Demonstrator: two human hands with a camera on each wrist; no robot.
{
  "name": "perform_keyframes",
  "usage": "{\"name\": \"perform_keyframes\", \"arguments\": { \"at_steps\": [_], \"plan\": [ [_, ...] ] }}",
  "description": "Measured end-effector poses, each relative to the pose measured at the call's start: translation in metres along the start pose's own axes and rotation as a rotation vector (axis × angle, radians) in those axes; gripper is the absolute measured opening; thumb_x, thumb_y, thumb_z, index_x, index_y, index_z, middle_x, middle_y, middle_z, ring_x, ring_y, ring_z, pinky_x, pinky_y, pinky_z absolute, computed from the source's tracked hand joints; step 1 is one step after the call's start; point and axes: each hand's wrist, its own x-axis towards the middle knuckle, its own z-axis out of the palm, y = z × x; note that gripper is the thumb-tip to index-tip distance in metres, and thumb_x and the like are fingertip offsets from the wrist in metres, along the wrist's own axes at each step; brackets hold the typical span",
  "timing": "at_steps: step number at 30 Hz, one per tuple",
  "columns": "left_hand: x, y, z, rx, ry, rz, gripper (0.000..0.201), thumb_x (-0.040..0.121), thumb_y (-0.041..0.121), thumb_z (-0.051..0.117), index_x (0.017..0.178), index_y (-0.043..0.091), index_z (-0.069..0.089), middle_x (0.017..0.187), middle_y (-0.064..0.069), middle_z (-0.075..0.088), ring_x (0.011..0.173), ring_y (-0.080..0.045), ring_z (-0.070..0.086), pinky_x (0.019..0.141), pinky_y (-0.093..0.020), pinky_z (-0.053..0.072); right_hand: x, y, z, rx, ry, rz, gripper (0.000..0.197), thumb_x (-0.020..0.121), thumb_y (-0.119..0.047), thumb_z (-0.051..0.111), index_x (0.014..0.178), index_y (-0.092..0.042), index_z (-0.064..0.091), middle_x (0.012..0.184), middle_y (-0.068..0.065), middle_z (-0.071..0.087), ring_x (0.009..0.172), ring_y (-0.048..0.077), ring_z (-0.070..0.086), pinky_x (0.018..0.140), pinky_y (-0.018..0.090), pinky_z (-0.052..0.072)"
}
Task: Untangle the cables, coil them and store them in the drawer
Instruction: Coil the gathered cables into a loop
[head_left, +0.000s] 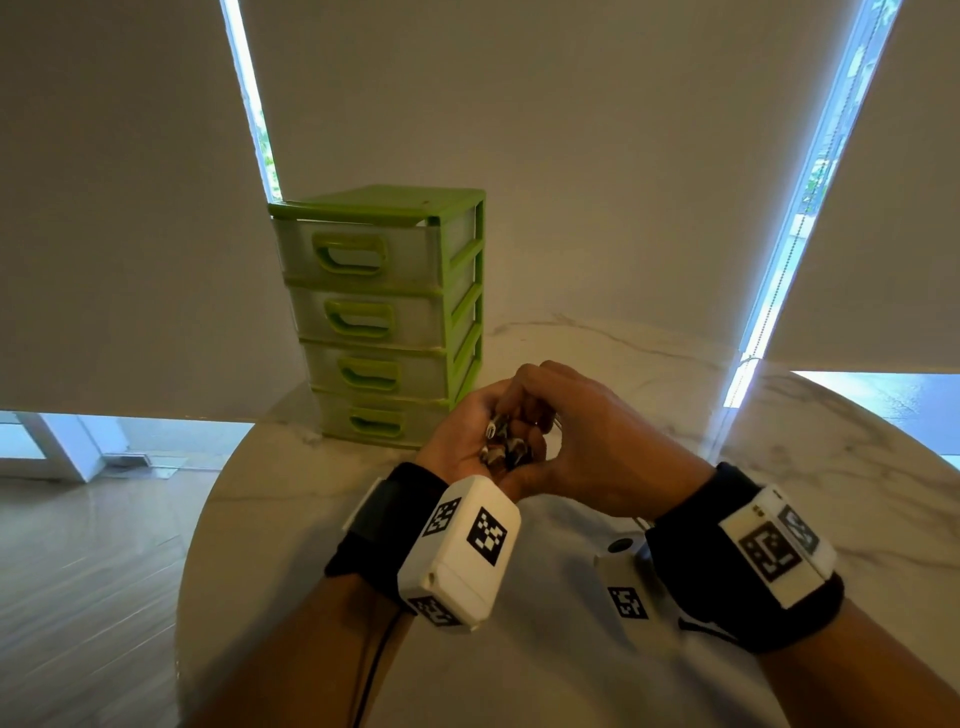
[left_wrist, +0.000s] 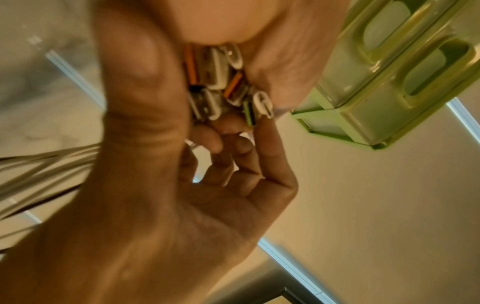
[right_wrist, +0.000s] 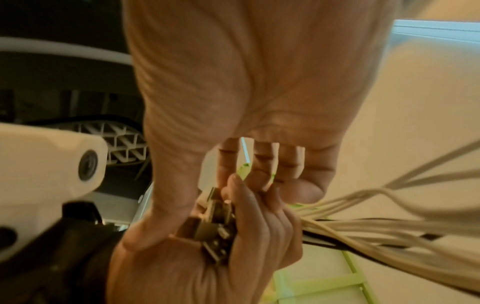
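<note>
Cables (right_wrist: 384, 228) are what it comes down to, but start big: the marble table (head_left: 779, 467), then the green drawer unit (head_left: 382, 317) at its back, all four drawers closed. Just in front, the left hand (head_left: 462, 431) curls round a cluster of plugs (left_wrist: 221, 86) — the right hand (head_left: 587, 441) cups over, fingers bent onto them. Loose strands trail free; if that grip slackens, they'll likely snarl — or slide off.

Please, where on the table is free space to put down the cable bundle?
Bare marble table lies right of the green drawer unit, beyond the right hand. More lies near the front edge, between the wrists. It is crowded where the left hand grips the cable plugs, close before the unit.
</note>
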Motion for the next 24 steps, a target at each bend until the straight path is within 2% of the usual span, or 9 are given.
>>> {"name": "perform_keyframes", "arguments": {
  "at_steps": [3, 7, 11, 13, 15, 17, 18, 21, 24],
  "plan": [
    [-0.001, -0.001, -0.001, -0.037, -0.020, 0.010, 0.016, 0.070, 0.024, 0.064, 0.075, 0.008, 0.062, 0.073, -0.004, 0.056, 0.072, -0.011, 0.050, 0.061, -0.018, 0.047, -0.001, 0.003, 0.004, 0.008, 0.053, -0.008, 0.042, 0.066, -0.037, 0.084, 0.092, -0.036, 0.051, 0.095, -0.015, 0.049, 0.083, 0.005, 0.049, 0.071, 0.017, 0.041],
    [-0.002, 0.000, 0.000, -0.099, -0.047, -0.047, 0.027, 0.078, 0.025, 0.057, 0.062, 0.007, 0.068, 0.061, -0.002, 0.063, 0.052, -0.008, 0.060, 0.048, -0.016, 0.051, -0.001, 0.003, 0.004, 0.052, 0.110, 0.000, 0.035, 0.068, -0.035, 0.083, 0.089, -0.035, 0.055, 0.095, -0.011, 0.052, 0.084, 0.007, 0.051, 0.071, 0.018, 0.041],
    [-0.001, -0.003, 0.001, -0.070, -0.051, -0.052, 0.026, 0.077, 0.022, 0.055, 0.059, 0.009, 0.069, 0.061, 0.000, 0.064, 0.057, -0.007, 0.060, 0.057, -0.015, 0.049, 0.001, 0.005, 0.009, 0.012, 0.137, 0.030, 0.039, 0.067, -0.037, 0.083, 0.078, -0.039, 0.046, 0.090, -0.013, 0.048, 0.079, 0.005, 0.047, 0.066, 0.018, 0.035],
    [-0.002, -0.003, 0.002, -0.052, -0.042, -0.053, 0.028, 0.077, 0.021, 0.053, 0.057, 0.008, 0.068, 0.058, 0.000, 0.063, 0.053, -0.007, 0.060, 0.052, -0.016, 0.050, 0.002, 0.004, 0.012, -0.005, 0.127, 0.026, 0.038, 0.068, -0.036, 0.083, 0.079, -0.038, 0.046, 0.089, -0.013, 0.048, 0.078, 0.005, 0.047, 0.067, 0.020, 0.038],
    [-0.001, 0.000, 0.002, -0.048, -0.024, -0.052, 0.031, 0.082, 0.019, 0.052, 0.056, 0.008, 0.065, 0.053, 0.000, 0.059, 0.045, -0.007, 0.057, 0.042, -0.017, 0.048, 0.001, 0.002, 0.006, -0.016, 0.073, 0.021, 0.036, 0.069, -0.035, 0.082, 0.084, -0.039, 0.050, 0.091, -0.013, 0.050, 0.081, 0.005, 0.049, 0.070, 0.022, 0.041],
    [0.000, 0.005, 0.001, -0.047, -0.021, -0.057, 0.043, 0.095, 0.026, 0.046, 0.057, 0.010, 0.060, 0.044, 0.003, 0.050, 0.034, -0.005, 0.048, 0.035, -0.015, 0.041, -0.002, 0.004, -0.013, 0.008, 0.042, 0.023, 0.036, 0.070, -0.037, 0.080, 0.095, -0.044, 0.055, 0.100, -0.014, 0.052, 0.092, 0.002, 0.050, 0.076, 0.021, 0.043],
    [-0.001, 0.008, 0.001, -0.035, -0.037, -0.069, 0.044, 0.096, 0.033, 0.045, 0.060, 0.012, 0.057, 0.042, 0.006, 0.047, 0.032, -0.004, 0.045, 0.035, -0.014, 0.040, -0.003, 0.007, -0.024, 0.030, 0.079, 0.029, 0.039, 0.071, -0.041, 0.077, 0.103, -0.046, 0.056, 0.106, -0.014, 0.052, 0.098, 0.000, 0.050, 0.081, 0.020, 0.043],
    [-0.009, 0.012, 0.005, 0.030, -0.130, -0.091, 0.035, 0.086, 0.044, 0.050, 0.067, 0.015, 0.055, 0.044, 0.008, 0.042, 0.033, -0.005, 0.039, 0.041, -0.015, 0.042, -0.007, 0.018, -0.045, -0.022, 0.231, 0.071, 0.047, 0.079, -0.046, 0.069, 0.122, -0.049, 0.049, 0.121, -0.014, 0.049, 0.111, 0.000, 0.048, 0.094, 0.024, 0.042],
    [-0.013, 0.011, 0.007, 0.103, -0.284, -0.141, 0.032, 0.077, 0.045, 0.068, 0.066, 0.017, 0.057, 0.044, 0.007, 0.044, 0.034, -0.006, 0.041, 0.044, -0.018, 0.044, -0.003, 0.024, -0.036, 0.015, 0.086, 0.082, 0.039, 0.089, -0.041, 0.060, 0.127, -0.040, 0.052, 0.117, -0.010, 0.059, 0.107, 0.004, 0.056, 0.095, 0.029, 0.046]
  ]
}}
